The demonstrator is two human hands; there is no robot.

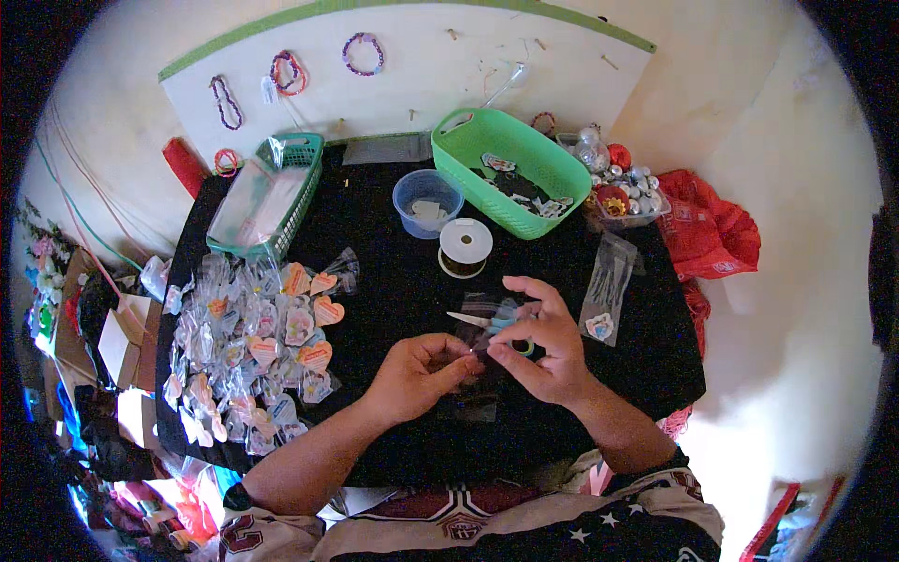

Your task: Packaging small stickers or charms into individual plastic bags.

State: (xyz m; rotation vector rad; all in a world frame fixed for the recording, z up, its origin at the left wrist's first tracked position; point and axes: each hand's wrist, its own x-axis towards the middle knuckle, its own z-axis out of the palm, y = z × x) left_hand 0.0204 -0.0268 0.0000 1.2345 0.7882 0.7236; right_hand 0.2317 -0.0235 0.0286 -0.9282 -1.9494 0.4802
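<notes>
My left hand (421, 377) is closed in a pinch, thumb against finger. A tiny shiny thing shows at its fingertips, too small to name. Beside it, the thumb and a finger of my right hand (548, 348) come nearly together while another finger is raised. Whatever thin thing they grip cannot be made out. Scissors (473, 319) with pale blades lie on the black cloth just beyond the hands, their handles partly hidden by my right hand. Clear plastic (479, 410) lies under the hands. A white spool (465, 245) stands behind the scissors.
Many bagged items with heart-shaped tags (265, 351) cover the left side. Behind stand a green basket (309, 183) of clear bags, a blue tub (412, 220), a light-green basket (459, 192) and a container of baubles (637, 217). Plastic packets (607, 281) lie at right.
</notes>
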